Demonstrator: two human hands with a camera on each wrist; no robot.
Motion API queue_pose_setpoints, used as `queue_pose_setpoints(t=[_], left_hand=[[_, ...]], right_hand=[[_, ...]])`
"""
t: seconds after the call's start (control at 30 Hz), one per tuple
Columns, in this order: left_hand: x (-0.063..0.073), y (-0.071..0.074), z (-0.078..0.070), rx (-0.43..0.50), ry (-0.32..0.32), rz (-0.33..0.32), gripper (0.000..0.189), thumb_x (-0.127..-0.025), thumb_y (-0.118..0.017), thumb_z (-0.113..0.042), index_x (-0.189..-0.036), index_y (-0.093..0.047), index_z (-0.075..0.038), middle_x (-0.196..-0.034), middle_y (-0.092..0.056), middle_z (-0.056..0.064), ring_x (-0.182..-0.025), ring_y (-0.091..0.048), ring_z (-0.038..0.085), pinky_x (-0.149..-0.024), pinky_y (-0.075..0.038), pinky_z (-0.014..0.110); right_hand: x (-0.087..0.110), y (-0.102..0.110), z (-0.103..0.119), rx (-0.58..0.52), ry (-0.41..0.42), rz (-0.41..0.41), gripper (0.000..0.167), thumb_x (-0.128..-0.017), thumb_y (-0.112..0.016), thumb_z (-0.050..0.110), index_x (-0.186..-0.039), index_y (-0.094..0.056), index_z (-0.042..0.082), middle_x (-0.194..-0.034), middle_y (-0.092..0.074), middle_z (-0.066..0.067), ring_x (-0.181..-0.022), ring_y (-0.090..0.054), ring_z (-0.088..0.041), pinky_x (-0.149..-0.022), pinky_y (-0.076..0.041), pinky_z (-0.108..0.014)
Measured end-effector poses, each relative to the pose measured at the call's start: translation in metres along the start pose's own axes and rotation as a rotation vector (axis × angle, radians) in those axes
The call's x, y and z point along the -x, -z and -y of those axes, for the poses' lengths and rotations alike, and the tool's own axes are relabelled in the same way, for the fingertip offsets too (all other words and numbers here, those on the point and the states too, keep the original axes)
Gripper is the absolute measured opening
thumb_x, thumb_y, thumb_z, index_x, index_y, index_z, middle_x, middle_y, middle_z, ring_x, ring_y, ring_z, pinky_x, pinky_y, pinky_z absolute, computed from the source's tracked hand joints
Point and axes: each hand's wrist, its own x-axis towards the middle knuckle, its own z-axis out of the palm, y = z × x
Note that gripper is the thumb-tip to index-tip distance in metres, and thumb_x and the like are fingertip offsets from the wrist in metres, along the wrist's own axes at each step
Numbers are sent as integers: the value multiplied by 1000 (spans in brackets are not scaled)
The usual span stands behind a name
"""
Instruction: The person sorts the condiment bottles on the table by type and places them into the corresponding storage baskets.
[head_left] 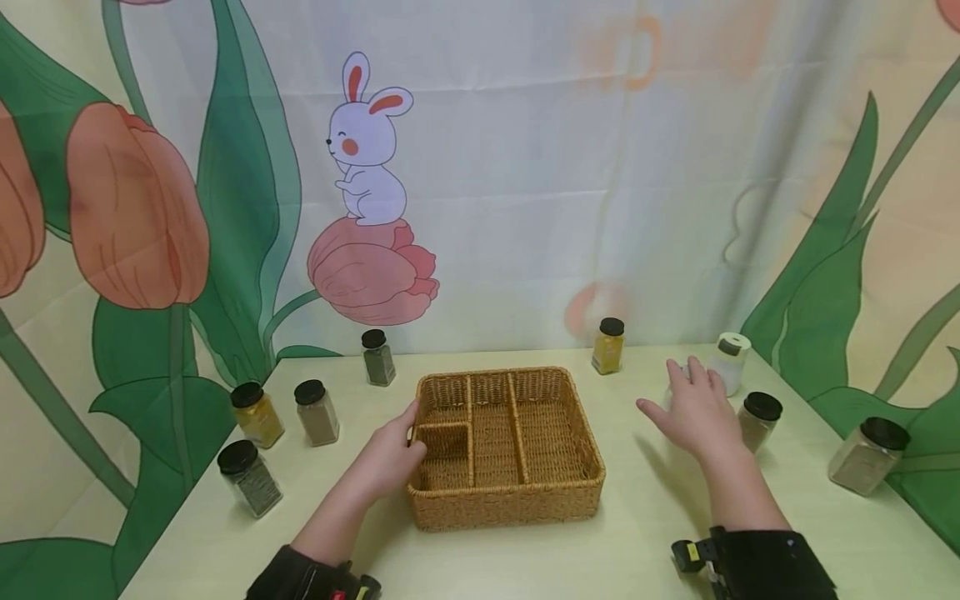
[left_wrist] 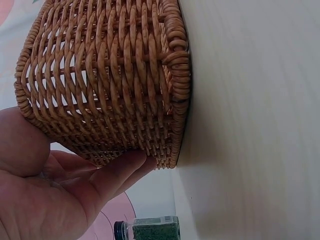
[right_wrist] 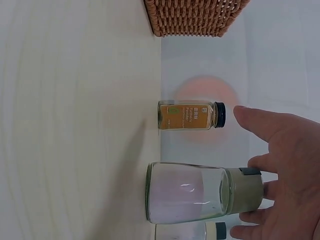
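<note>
A woven wicker basket (head_left: 506, 504) with several compartments stands on the table. My left hand (head_left: 386, 458) grips its left wall, the thumb at the rim; in the left wrist view the fingers (left_wrist: 117, 172) lie against the outer weave. My right hand (head_left: 693, 412) reaches over the right side of the table, fingers spread. In the right wrist view, a glass shaker bottle (right_wrist: 175, 192) with a greenish-grey cap stands under it, fingertips right at the cap. The head view mostly hides that bottle behind the hand. A white-capped bottle (head_left: 731, 362) stands just beyond.
Black-capped spice jars stand left of the basket: a yellow one (head_left: 258, 421), a beige one (head_left: 318, 419), a dark one (head_left: 255, 485) and a green one (head_left: 379, 365). A turmeric jar (head_left: 608, 350) is behind; two jars (head_left: 756, 425) (head_left: 862, 462) stand right. A printed curtain (head_left: 487, 208) hangs behind.
</note>
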Motion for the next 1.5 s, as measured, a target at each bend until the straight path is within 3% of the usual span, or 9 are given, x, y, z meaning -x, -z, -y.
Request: queue_pose_setpoints(t=[0.57, 0.83, 1.23, 1.5], left_hand=[[1, 0, -2, -8, 13, -1, 75, -96, -49, -4, -164, -17, -9, -159, -35, 22, -47, -36, 11, -44, -38, 28], [0, 0, -2, -8, 17, -1, 75, -96, -49, -4, -164, -17, -9, -160, -34, 22, -47, -37, 12, -45, -39, 29], [0, -1, -2, -8, 17, -4, 74, -97, -49, -5, -164, -17, -8, -160, -33, 23, -49, -37, 12, -46, -39, 29], [0, -1, -1, -12, 13, -8, 75, -97, -50, -5, -164, -18, -9, -160, -35, 22, -47, -36, 12, -44, -38, 28]], right_hand=[[1, 6, 3, 2, -17, 12, 85, -96, -63, 51, -151, -37, -8, -151, -22, -41, -129, -27, -68, -98, -31, -77], [1, 9, 6, 2, 1, -13, 71, -97, -66, 38, -144, -46, -10, -146, -29, -43, -125, -37, -64, -100, -35, -73], [-1, 8, 4, -22, -21, -41, 42, -98, -66, 18, -136, -60, -1, -138, -45, -36, -121, -48, -56, -93, -43, -70], [-1, 10, 0, -17, -5, -35, 43, -97, -65, 14, -138, -59, -1, -136, -49, -37, -121, -49, -56, -93, -43, -70]])
